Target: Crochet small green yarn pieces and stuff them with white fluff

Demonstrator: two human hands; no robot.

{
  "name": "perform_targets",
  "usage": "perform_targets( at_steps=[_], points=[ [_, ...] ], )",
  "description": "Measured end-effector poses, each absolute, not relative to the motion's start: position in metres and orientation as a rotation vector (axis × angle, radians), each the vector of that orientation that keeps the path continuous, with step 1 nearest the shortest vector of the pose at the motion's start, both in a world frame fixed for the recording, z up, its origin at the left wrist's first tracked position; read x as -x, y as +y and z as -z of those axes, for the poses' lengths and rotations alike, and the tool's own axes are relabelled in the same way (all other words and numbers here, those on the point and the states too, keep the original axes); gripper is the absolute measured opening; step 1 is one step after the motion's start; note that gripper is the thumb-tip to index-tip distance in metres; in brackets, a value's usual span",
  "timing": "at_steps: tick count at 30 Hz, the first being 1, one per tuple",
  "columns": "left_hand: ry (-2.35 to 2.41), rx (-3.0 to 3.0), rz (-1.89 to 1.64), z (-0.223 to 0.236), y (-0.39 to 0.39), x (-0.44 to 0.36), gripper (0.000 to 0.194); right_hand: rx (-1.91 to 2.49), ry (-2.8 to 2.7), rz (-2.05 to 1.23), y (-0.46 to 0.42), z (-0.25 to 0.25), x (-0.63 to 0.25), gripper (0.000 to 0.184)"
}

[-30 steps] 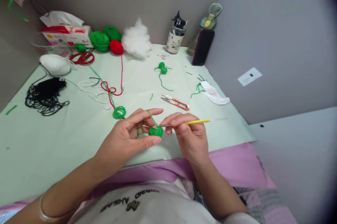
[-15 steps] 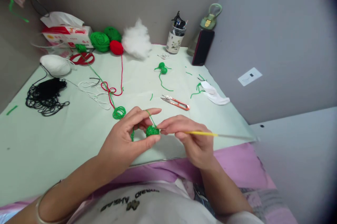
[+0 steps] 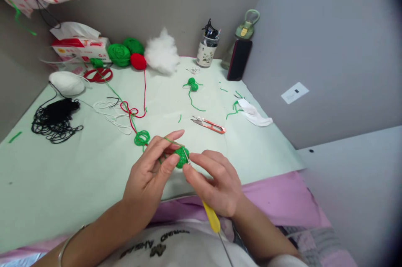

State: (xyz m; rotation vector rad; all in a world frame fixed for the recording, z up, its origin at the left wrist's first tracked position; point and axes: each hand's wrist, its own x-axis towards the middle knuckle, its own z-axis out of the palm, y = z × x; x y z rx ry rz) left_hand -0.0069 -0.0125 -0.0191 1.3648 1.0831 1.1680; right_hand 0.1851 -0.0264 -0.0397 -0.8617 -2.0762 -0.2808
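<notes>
My left hand (image 3: pixel 150 170) pinches a small round green crochet piece (image 3: pixel 181 159) between thumb and fingers, with green yarn running over its raised index finger. My right hand (image 3: pixel 218 179) is closed around a crochet hook with a yellow handle (image 3: pixel 211 216). The hook's metal tip lies against the upper face of the green piece, and its long metal rear end points down toward my shirt. A small coil of green yarn (image 3: pixel 142 137) lies on the table just beyond my left hand. Whether the tip passes through a stitch, I cannot tell.
Orange-handled thread snips (image 3: pixel 209 124) lie beyond my hands, near a small green crocheted pair of balls (image 3: pixel 193 85). Leftward are black yarn (image 3: pixel 56 118) and red scissors (image 3: pixel 98 75). White stuffing (image 3: pixel 162 53), a pen jar (image 3: pixel 207 51) and a phone (image 3: pixel 239 60) stand along the back.
The hook has swung from pointing rightward to pointing down toward me, as my right hand turned. The green piece is tilted to show its face, and my left thumb has moved onto it.
</notes>
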Motion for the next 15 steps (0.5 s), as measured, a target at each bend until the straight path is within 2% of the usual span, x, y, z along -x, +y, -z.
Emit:
perform_targets(
  at_steps=[3,7,11,15],
  points=[
    [0.987,-1.107,-1.091,0.015,-0.014,0.007,0.032,0.831,-2.058,0.297,-0.027,0.039,-0.187,0.035],
    [0.784,-0.739,-0.851,0.011,-0.008,0.008,0.045,0.760,-2.028,0.263,-0.026,0.037,-0.190,0.032],
    [0.637,-0.594,-0.701,0.013,-0.002,0.009,0.054,0.713,-1.971,0.107,-0.022,0.036,-0.190,0.036],
    [0.647,-0.619,-0.722,0.015,-0.002,0.009,0.059,0.648,-1.806,-0.128,-0.018,0.041,-0.188,0.038]
  ],
)
